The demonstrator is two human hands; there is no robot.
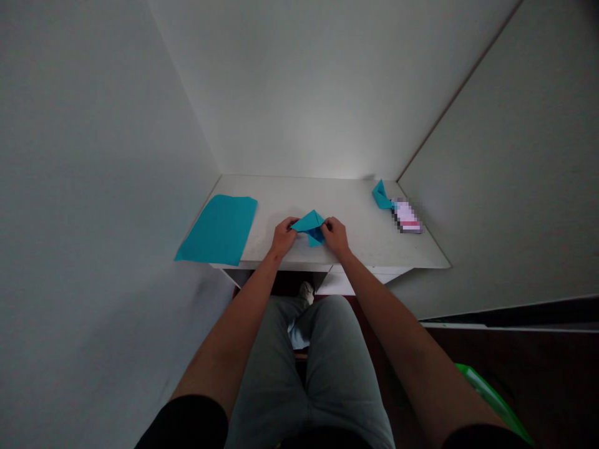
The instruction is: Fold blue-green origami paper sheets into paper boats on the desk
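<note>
Between my two hands is a folded piece of blue paper [309,221], partly opened out, with a peaked top and a flap hanging below. My left hand [284,236] pinches its left corner. On the other side, my right hand [335,236] has its fingers closed on the right edge. Both hands are just above the white desk, near its front middle. A second folded blue paper piece [381,196] stands at the back right of the desk. Flat sheets of blue paper [218,229] lie at the left, reaching over the front edge.
A blurred-out phone-like object [406,216] lies at the right of the white desk [281,186]. Walls close in the desk at the left, back and right. Below the front edge is a drawer [336,284]. Something green [491,399] is on the floor at lower right.
</note>
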